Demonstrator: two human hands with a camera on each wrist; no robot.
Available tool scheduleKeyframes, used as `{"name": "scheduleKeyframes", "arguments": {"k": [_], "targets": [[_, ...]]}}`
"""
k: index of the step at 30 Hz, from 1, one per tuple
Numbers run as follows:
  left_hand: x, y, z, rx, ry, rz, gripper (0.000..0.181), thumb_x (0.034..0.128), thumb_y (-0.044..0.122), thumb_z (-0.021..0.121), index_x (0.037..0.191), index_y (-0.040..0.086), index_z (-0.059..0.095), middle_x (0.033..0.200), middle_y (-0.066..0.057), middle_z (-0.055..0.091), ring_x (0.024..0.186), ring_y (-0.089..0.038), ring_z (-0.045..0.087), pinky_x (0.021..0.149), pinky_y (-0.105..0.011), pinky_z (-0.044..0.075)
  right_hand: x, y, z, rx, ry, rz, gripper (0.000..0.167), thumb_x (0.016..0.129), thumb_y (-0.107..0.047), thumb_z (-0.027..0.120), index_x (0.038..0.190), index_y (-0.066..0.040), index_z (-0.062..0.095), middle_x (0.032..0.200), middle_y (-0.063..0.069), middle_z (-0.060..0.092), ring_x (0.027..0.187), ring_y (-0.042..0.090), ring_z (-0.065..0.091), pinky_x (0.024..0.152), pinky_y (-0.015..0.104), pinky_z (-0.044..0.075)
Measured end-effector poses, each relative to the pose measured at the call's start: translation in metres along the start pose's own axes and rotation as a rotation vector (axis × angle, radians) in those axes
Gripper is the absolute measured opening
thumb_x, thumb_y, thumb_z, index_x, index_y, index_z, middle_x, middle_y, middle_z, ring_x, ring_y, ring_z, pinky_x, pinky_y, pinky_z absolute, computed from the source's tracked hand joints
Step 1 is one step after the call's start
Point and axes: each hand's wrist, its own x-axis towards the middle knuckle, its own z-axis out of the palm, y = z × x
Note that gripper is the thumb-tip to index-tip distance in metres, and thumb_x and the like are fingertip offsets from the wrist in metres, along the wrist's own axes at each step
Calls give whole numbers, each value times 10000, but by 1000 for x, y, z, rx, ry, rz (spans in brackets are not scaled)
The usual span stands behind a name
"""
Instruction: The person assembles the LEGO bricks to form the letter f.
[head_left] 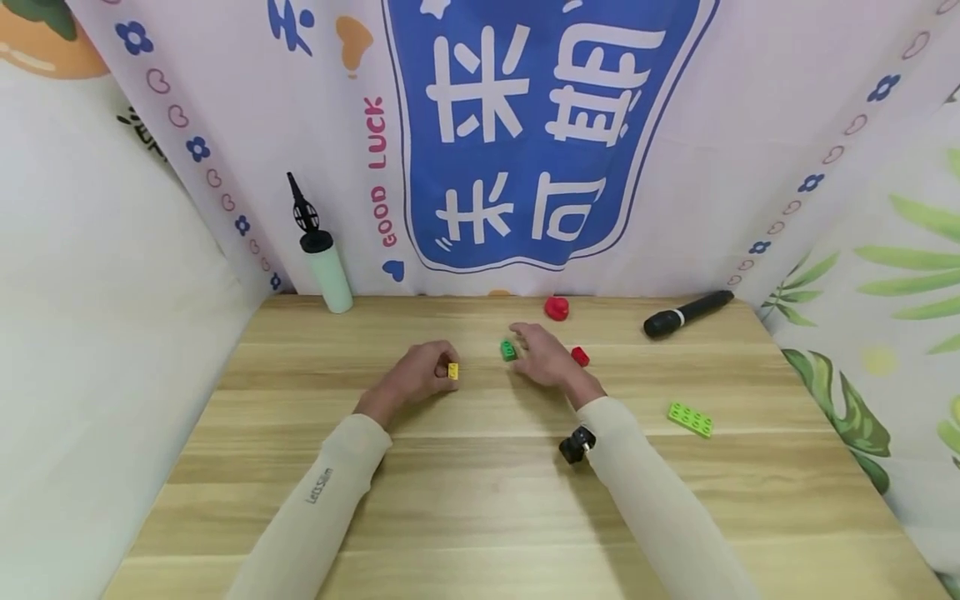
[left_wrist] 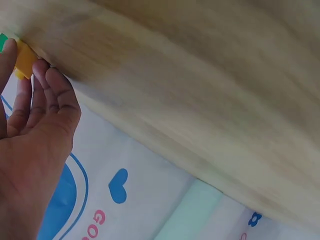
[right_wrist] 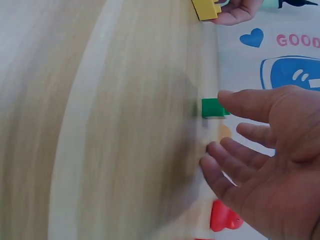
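Observation:
My left hand (head_left: 420,372) holds a small yellow building brick (head_left: 453,372) between thumb and fingers, low over the table's middle. The right wrist view also catches this yellow brick (right_wrist: 204,9), its studs facing the left hand's fingers. A green brick (head_left: 508,350) stands on the table just left of my right hand (head_left: 546,358). Seen from the right wrist, the thumb overlaps the studded end of the green brick (right_wrist: 212,107); whether it touches is unclear. The other right fingers are spread apart, with nothing held. Close beyond the right hand lies a red brick (head_left: 580,357).
A rounded red piece (head_left: 557,308) sits near the table's back edge. A black microphone (head_left: 687,315) lies at back right, with a lime-green brick (head_left: 690,419) nearer. At back left stands a pale green hand pump (head_left: 327,275). Printed cloth (head_left: 300,125) hangs behind the wooden table (head_left: 480,517).

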Motion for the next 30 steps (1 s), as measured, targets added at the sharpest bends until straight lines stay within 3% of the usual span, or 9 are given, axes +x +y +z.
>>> {"name": "scheduleKeyframes", "arguments": {"k": [4,11,19,24,30], "targets": [[3,5,5,-26,-6,-13,268,914,71,860,1109,55,677,1057,-87,685,915,-165,602,832,-286,536,9,4,5,25,18,-10,661,988,-64,760,1580,-13,471,1577,225,547,1442,376,574,1229,498,441],[1,8,7,-49,-15,-53,314,916,77,860,1165,49,671,1096,-100,679,944,-181,620,863,-305,552,9,6,12,-47,71,-23,378,984,-75,766,1353,-38,691,1375,175,693,1296,327,638,1172,474,489],[1,4,7,-35,2,-81,285,920,106,864,1137,50,688,1082,-100,702,933,-171,636,854,-292,568,6,8,16,-36,92,-31,335,957,-123,821,1278,-63,747,1246,134,738,1168,281,663,1097,462,533],[2,2,8,-41,13,-91,272,915,118,871,1114,53,699,1068,-95,709,925,-170,643,839,-276,570,2,-2,21,31,117,-61,337,939,-138,845,1253,-49,766,1166,122,761,1091,259,704,1034,446,569],[4,1,8,-43,23,-79,268,910,120,876,1113,49,716,1053,-91,723,914,-164,655,836,-278,581,0,-20,33,156,82,-145,345,921,-117,858,1235,-27,746,1132,111,779,1075,246,738,995,398,602]]}}
